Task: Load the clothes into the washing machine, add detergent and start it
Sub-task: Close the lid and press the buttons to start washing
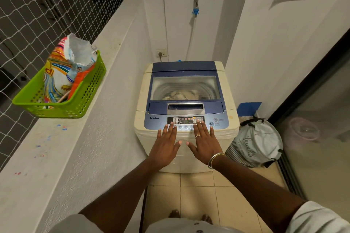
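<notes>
Head view: one washer (142, 104), lid closed, clothes (181, 95) inside; one basket (92, 89) on ledge, holding one detergent bag (62, 70); one laundry bag (259, 143) on floor. Left hand (165, 146), right hand (205, 144): flat, fingers spread, gripping nothing, fingertips at control panel (186, 119).

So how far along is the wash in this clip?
Loading looks done: clothes lie in the drum under the shut lid. The detergent bag sits open in the green basket; whether any went in cannot be told. In hand: left hand and right hand lie flat, fingertips at the control panel. Left: pressing the start button, which no fingertip covers.
</notes>
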`<state>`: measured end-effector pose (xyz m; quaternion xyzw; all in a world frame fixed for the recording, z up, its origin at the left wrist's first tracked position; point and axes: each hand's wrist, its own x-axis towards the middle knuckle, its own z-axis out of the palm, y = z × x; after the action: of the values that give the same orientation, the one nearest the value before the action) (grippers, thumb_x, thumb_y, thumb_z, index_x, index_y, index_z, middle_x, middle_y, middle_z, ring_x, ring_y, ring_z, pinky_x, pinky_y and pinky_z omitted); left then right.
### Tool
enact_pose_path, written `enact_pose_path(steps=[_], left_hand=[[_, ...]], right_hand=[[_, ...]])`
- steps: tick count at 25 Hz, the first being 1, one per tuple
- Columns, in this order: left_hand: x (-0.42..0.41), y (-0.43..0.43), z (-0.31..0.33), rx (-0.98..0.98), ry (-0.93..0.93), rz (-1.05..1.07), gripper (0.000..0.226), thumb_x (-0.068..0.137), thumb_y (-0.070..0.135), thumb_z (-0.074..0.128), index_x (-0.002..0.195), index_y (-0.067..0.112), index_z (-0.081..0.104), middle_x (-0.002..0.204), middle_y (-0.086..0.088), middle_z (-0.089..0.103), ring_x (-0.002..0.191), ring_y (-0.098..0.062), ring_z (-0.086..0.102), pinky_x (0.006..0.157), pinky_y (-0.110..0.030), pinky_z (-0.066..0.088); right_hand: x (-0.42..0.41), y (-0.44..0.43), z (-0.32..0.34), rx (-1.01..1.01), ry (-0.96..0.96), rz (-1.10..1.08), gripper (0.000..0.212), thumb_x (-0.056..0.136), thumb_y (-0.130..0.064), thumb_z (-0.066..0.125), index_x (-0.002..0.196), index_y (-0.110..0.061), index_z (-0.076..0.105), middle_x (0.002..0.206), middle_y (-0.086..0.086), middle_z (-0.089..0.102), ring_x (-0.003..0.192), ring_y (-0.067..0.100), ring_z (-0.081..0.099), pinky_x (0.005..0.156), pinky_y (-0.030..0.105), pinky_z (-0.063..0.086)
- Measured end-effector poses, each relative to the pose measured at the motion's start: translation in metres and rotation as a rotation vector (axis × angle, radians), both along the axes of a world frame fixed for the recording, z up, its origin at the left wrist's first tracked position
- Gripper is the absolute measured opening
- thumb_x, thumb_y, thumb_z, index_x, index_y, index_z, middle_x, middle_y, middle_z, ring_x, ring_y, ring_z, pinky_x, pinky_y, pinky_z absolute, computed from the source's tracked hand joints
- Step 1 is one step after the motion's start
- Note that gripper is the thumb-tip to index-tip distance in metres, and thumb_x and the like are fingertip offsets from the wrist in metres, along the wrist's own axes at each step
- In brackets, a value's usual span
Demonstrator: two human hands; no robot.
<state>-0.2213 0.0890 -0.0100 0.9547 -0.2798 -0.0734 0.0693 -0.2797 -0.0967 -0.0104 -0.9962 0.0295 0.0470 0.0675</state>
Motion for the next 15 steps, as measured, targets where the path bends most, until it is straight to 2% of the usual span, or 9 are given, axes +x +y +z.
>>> enact_pose_path(steps=[15], left_hand=[[-0.0025,0.0036,-0.0091,0.002,0.019,0.010,0.069,0.102,0.052,0.023,0.158,0.018,0.002,0.166,-0.004,-0.002,0.153,-0.025,-0.002,0.116,-0.040,-0.011]], right_hand=[[0.0016,-0.0002,-0.0040,-0.007,0.022,0.009,0.080,0.098,-0.063,0.017,0.157,-0.009,0.007,0.165,0.011,-0.002,0.153,0.027,-0.006,0.123,0.051,0.001]])
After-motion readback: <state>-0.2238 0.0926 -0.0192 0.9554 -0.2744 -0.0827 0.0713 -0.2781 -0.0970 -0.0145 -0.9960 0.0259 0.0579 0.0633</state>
